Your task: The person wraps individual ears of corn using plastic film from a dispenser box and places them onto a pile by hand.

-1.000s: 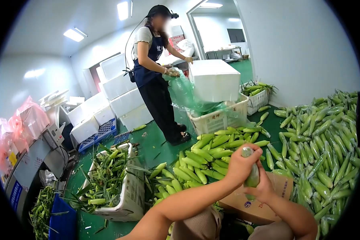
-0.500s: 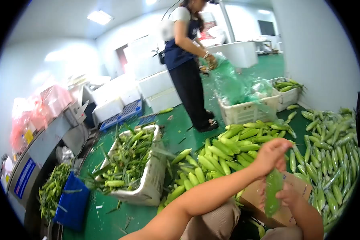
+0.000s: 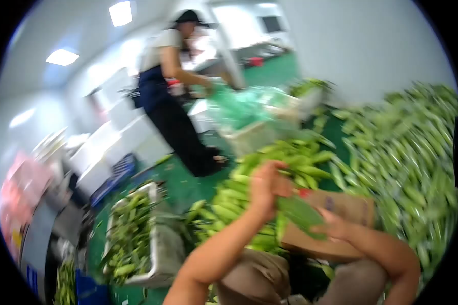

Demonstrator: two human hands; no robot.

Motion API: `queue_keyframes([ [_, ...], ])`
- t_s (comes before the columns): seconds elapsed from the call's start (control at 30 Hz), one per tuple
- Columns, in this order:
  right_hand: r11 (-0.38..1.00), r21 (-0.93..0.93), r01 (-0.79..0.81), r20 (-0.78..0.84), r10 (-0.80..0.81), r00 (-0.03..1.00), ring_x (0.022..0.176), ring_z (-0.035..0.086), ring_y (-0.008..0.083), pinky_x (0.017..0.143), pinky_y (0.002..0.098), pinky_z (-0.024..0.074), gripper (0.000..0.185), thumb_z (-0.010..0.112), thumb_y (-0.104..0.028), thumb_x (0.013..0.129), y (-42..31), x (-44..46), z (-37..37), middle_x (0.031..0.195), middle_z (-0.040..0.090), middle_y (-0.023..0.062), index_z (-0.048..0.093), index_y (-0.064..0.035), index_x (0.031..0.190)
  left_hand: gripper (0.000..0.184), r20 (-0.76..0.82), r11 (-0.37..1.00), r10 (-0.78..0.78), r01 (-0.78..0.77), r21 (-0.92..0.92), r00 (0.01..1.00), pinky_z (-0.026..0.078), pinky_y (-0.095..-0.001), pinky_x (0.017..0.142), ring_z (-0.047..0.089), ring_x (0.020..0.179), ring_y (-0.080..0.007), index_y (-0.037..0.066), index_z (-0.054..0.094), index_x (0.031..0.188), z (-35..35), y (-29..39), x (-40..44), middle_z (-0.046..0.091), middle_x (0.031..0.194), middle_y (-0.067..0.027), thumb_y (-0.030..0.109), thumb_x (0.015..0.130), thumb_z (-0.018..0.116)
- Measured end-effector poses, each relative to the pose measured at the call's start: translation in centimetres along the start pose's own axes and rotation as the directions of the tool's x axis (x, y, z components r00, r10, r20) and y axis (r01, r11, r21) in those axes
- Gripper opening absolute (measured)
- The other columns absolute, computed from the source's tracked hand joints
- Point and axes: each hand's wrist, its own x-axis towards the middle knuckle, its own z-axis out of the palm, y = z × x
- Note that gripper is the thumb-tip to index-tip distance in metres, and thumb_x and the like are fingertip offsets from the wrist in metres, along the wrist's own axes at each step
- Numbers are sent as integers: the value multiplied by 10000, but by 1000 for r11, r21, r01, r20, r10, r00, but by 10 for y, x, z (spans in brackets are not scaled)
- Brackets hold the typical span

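Note:
One green ear of corn in its husk (image 3: 301, 216), with a shiny look like clear film, is held at a slant above my lap. My right hand (image 3: 333, 224) grips its lower end. At the upper end, my left hand (image 3: 269, 187) is closed around the tip, its fingers partly blurred. Just behind the ear stands a brown cardboard box (image 3: 348, 208) between my knees and the corn. A heap of unwrapped corn ears (image 3: 229, 198) lies beyond my left forearm. To the right spreads a large pile of film-wrapped ears (image 3: 407, 162).
A white crate of husks and leaves (image 3: 158, 264) sits at the left, near a blue bin (image 3: 90, 291). Ahead, a person (image 3: 163, 91) stands handling a green plastic bag (image 3: 244, 107) over a white crate (image 3: 247, 138). White boxes (image 3: 135, 140) stand along the back.
My view has swung right and tilted. The ear has gone from nearly upright to slanted, and my left hand has come down to its upper end. My right hand still holds it.

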Motion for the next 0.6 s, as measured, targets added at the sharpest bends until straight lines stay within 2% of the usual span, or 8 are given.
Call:
queue_keyframes([
  [0.1, 805, -564, 185, -152, -321, 935, 1311, 545, 284, 1109, 425, 444, 954, 891, -336, 815, -13, 6, 8, 1436, 555, 208, 354, 32, 1512, 367, -198, 952, 224, -170, 255, 954, 531, -370, 632, 554, 569, -177, 32, 579, 1182, -13, -41, 17, 547, 639, -35, 370, 1038, 574],
  [0.17, 616, -775, 140, -232, -484, 844, 1258, 592, 389, 1064, 438, 476, 1027, 918, -388, 732, 4, 7, -15, 1376, 585, 268, 369, 30, 1493, 485, -143, 999, 17, -10, 46, 990, 513, -338, 780, 564, 682, -146, 41, 558, 1232, -16, -52, 38, 564, 713, -8, 491, 1049, 558],
  [0.23, 628, -778, -15, -311, -365, 878, 1272, 573, 359, 1061, 445, 458, 957, 890, -367, 757, -7, -24, -46, 1388, 567, 244, 408, 0, 1498, 362, -7, 998, -62, 62, -21, 998, 498, -381, 908, 581, 903, -200, 57, 538, 1232, 13, -68, 34, 589, 872, -45, 377, 1064, 541],
  [0.3, 630, -776, -34, -298, -318, 900, 1175, 620, 362, 986, 432, 491, 890, 890, -343, 738, -14, -43, -70, 1268, 633, 221, 466, -9, 1446, 488, 88, 920, -129, 86, 382, 988, 466, -392, 992, 560, 1168, -225, 64, 384, 1485, 27, -73, 12, 639, 1159, -123, 290, 1078, 530],
  [0.43, 955, -172, -242, -727, 43, 686, 680, 604, 168, 547, 337, 473, 830, 888, -317, 751, 30, -169, -128, 909, 660, 65, 499, -48, 1433, 523, 364, 689, -580, 200, 697, 729, 460, -387, 975, 614, 1076, -199, 39, 425, 1463, -45, -85, -5, 662, 1145, -99, 151, 1008, 659],
  [0.53, 954, 256, -158, -934, 286, 213, 600, 538, 148, 474, 306, 417, 638, 808, -243, 860, 53, -321, -170, 989, 660, 84, 539, -60, 1410, 592, 294, 468, -846, 354, 810, 445, 499, -371, 982, 654, 1099, -206, 28, 435, 1476, -131, -112, -19, 686, 1175, -99, 145, 972, 722],
  [0.57, 790, -390, -473, -873, -154, 463, 885, 578, 271, 753, 404, 454, 609, 775, -201, 850, 43, -380, -188, 1140, 653, 133, 557, -68, 1403, 620, 186, 335, -910, 393, 856, 369, 519, -374, 971, 654, 1120, -208, 32, 413, 1501, -149, -104, -35, 691, 1164, -94, 157, 978, 722],
  [0.6, 176, -778, -603, -585, -553, 593, 1171, 617, 395, 1032, 502, 491, 586, 743, -160, 841, 33, -438, -203, 1292, 646, 183, 575, -76, 1396, 711, 132, 229, -967, 510, 829, 220, 532, -384, 977, 652, 1153, -217, 27, 404, 1524, -184, -112, -34, 674, 1242, -118, 200, 943, 777],
])
